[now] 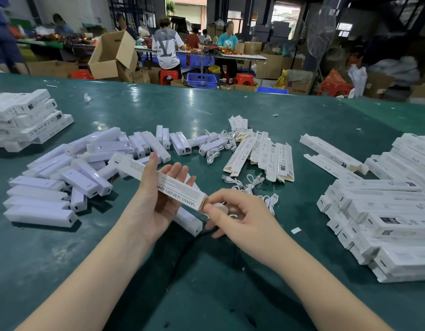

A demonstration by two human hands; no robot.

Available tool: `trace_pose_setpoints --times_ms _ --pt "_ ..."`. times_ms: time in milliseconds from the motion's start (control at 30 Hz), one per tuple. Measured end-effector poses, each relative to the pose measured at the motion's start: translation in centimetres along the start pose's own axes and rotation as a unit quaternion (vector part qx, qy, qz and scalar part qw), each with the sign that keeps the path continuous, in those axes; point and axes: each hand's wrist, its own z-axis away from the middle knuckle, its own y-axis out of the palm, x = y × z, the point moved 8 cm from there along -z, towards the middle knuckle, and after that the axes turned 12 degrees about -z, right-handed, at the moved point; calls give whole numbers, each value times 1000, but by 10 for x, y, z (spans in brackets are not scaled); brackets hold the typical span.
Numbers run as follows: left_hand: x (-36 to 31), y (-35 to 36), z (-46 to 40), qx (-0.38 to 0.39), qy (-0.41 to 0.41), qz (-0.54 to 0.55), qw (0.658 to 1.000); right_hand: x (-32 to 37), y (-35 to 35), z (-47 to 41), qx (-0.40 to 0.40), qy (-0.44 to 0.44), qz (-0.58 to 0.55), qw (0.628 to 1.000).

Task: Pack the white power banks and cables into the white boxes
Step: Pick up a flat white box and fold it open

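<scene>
My left hand [156, 201] cradles the white box [163, 185] on loosely curled fingers so it stays level. Right hand [233, 216] pinches its near end flap, with what looks like a coiled cable [219, 207] tucked underneath, ready to feed in I guess.

1. the white box [180, 189] held over the green table [206, 111] has "SMART SENSOR LAMP" printed along its side, upside down from here; the smaller lines next to it are too tiny to read
2. behind the table, a person's white shirt [165, 47] has a big grey "LV" style monogram on the back
3. the flat boxes [266, 155] and stacked boxes [385, 225] on the table have print and icons, but none of it's legible
</scene>
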Motion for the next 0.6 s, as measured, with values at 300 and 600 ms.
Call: trace_pose_setpoints --times_ms 300,600 --pt "3 4 5 38 -19 12 999 6 18 4 69 11 -187 980" --pt "7 8 9 53 -31 28 998 0 13 2 69 53 -171 981"
